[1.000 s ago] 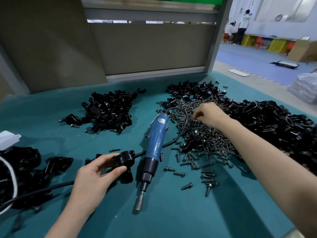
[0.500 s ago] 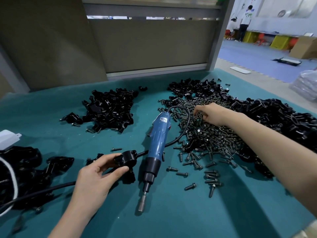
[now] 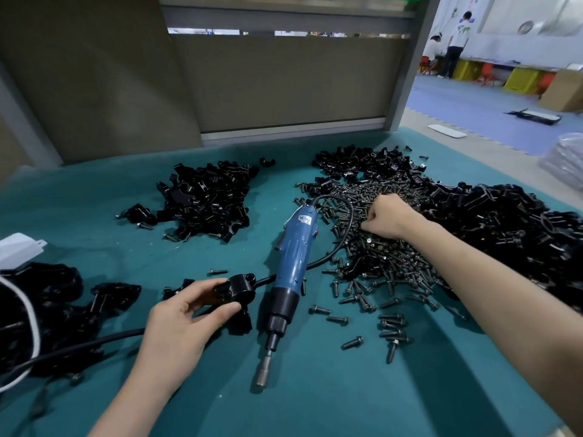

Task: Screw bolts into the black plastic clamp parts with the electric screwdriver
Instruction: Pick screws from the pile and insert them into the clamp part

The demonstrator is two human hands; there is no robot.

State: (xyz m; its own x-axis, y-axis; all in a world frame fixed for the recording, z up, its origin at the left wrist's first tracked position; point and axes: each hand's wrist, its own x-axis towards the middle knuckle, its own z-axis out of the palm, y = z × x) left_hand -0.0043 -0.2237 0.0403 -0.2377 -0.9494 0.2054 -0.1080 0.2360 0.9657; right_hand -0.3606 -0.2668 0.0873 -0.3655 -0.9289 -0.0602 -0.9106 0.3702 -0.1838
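Teal table (image 3: 315,389): left hand (image 3: 179,326) (curled) around clamp (image 3: 235,290)

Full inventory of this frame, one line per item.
electric screwdriver: one, blue, lying mid-table, bit toward the wearer
bolts: heap plus strays, dark metal, right of the screwdriver
clamp piles: three, black; back centre, right, near left
clamp part: one, black, in the left hand
cable: one, black, runs left from the screwdriver
table cover: one, teal
white object: one, left edge, unclear
people: two, far background
left hand: grips the clamp part
right hand: fingers curled in the bolts
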